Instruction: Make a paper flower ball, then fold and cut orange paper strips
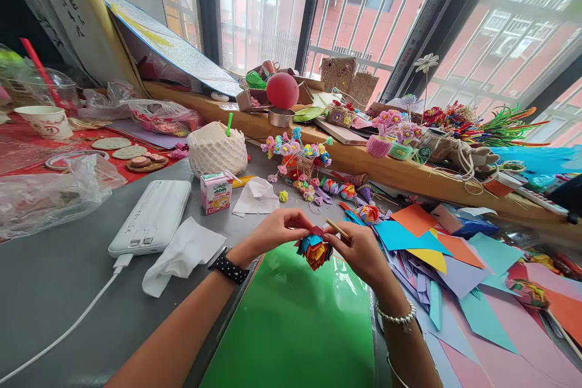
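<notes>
Between both hands hangs a paper flower (pixel 315 251) with orange, yellow and blue petals, its bloom pointing down and a dark red tip on top. My left hand (pixel 284 231) pinches the flower's upper part from the left. From the right, the fingers of my right hand (pixel 357 248) close on the same top part. A thin wooden stick (pixel 337 229) also lies in my right hand, sticking out toward the upper left. Beneath the hands is a glossy green mat (pixel 300 321). Fingertips partly cover the flower's top.
Coloured paper sheets (pixel 454 254) spread over the right side. A white power bank (pixel 152 216) with a cable, a crumpled tissue (pixel 184 251), a small pink box (pixel 216 193) and a netted coconut (pixel 217 148) stand left. Small craft flowers (pixel 297 160) sit beyond the hands.
</notes>
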Motion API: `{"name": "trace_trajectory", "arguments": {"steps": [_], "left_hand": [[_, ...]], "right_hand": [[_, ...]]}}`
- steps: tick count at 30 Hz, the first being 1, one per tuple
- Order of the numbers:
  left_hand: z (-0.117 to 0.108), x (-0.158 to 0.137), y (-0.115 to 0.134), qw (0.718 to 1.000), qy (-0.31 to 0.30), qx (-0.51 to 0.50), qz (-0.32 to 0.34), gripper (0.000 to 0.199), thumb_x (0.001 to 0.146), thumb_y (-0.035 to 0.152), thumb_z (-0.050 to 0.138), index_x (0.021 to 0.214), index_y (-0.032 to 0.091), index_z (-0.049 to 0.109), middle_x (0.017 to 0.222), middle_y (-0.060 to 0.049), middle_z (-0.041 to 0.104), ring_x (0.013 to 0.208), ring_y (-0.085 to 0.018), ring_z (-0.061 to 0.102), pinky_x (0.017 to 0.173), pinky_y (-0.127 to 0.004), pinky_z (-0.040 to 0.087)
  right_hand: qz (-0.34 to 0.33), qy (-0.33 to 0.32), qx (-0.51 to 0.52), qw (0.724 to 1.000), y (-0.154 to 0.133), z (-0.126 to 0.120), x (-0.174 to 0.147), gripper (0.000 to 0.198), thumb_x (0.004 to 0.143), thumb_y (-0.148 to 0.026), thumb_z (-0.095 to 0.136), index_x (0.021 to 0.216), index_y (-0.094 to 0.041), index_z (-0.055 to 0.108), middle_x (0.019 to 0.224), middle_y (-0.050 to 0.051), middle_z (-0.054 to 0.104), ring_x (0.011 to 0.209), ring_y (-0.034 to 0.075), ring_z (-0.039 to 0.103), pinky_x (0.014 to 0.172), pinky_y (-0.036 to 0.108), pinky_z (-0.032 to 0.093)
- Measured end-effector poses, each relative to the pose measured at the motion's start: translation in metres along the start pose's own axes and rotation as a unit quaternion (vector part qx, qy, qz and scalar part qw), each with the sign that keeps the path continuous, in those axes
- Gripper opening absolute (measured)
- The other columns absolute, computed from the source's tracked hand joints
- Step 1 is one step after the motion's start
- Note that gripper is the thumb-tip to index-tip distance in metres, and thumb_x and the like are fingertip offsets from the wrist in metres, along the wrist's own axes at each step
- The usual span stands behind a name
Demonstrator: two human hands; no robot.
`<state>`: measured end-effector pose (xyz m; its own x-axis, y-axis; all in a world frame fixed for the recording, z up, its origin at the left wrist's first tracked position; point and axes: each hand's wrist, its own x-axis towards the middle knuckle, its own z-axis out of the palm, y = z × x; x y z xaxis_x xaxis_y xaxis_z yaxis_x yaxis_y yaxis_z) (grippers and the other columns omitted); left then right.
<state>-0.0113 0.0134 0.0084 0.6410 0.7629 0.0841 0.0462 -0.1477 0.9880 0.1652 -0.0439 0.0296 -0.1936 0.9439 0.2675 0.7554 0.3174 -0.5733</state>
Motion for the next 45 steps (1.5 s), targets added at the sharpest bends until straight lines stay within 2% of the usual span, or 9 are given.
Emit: {"name": "trace_trajectory", "arguments": {"steps": [12,25,30,34,40,45], "left_hand": [[-0.0012,0.0013,-0.0035,1.000,-0.003,-0.024,0.018,0.023,0.068,0.033,0.063,0.076,0.012,0.055,0.087,-0.008,0.065,0.086,-0.019,0.060,0.078,-0.032,0.045],[-0.0001,-0.0006,0.0001,0.999,0.014,0.018,0.038,0.020,0.068,0.030,0.062,0.074,0.011,0.059,0.080,-0.006,0.065,0.079,-0.017,0.060,0.071,-0.030,0.047],[-0.0019,0.0007,-0.0056,0.999,-0.008,0.017,0.040,0.019,0.070,0.028,0.060,0.078,0.012,0.059,0.084,-0.006,0.065,0.080,-0.017,0.060,0.073,-0.030,0.047],[-0.0015,0.0016,-0.0081,0.998,-0.012,0.032,0.047,0.017,0.071,0.027,0.059,0.080,0.012,0.060,0.084,-0.005,0.065,0.082,-0.016,0.060,0.075,-0.029,0.046],[0.0003,0.0013,-0.0089,0.997,0.009,0.058,0.043,0.021,0.070,0.032,0.060,0.077,0.012,0.059,0.079,-0.005,0.065,0.076,-0.016,0.060,0.069,-0.027,0.047],[0.0019,-0.0009,-0.0053,0.996,0.019,0.071,0.050,0.019,0.069,0.030,0.060,0.074,0.012,0.059,0.076,-0.004,0.065,0.072,-0.015,0.059,0.064,-0.025,0.047]], "right_hand": [[0.002,-0.003,-0.011,1.000,-0.0024,0.0012,-0.0008,0.017,0.078,-0.027,0.051,0.071,-0.017,0.062,0.060,0.000,0.059,0.052,0.012,0.048,0.047,0.021,0.030],[0.017,-0.005,0.010,1.000,0.0007,0.0031,-0.0002,0.018,0.078,-0.028,0.052,0.070,-0.015,0.062,0.059,0.000,0.059,0.051,0.011,0.046,0.048,0.021,0.031],[0.007,-0.006,0.008,1.000,-0.0001,0.0037,-0.0014,0.017,0.078,-0.027,0.052,0.070,-0.016,0.061,0.059,0.000,0.059,0.051,0.011,0.047,0.047,0.020,0.030],[0.016,-0.012,-0.003,1.000,-0.0006,0.0038,-0.0013,0.016,0.077,-0.026,0.051,0.070,-0.016,0.062,0.062,0.000,0.060,0.051,0.011,0.047,0.048,0.020,0.031],[0.036,-0.016,-0.023,0.999,-0.0039,0.0028,-0.0005,0.013,0.076,-0.024,0.052,0.071,-0.016,0.061,0.062,0.000,0.060,0.054,0.011,0.047,0.050,0.021,0.031],[0.025,-0.010,-0.057,0.998,-0.0055,0.0022,-0.0012,0.013,0.076,-0.023,0.051,0.068,-0.016,0.060,0.061,-0.001,0.059,0.054,0.012,0.047,0.051,0.021,0.031]]}}
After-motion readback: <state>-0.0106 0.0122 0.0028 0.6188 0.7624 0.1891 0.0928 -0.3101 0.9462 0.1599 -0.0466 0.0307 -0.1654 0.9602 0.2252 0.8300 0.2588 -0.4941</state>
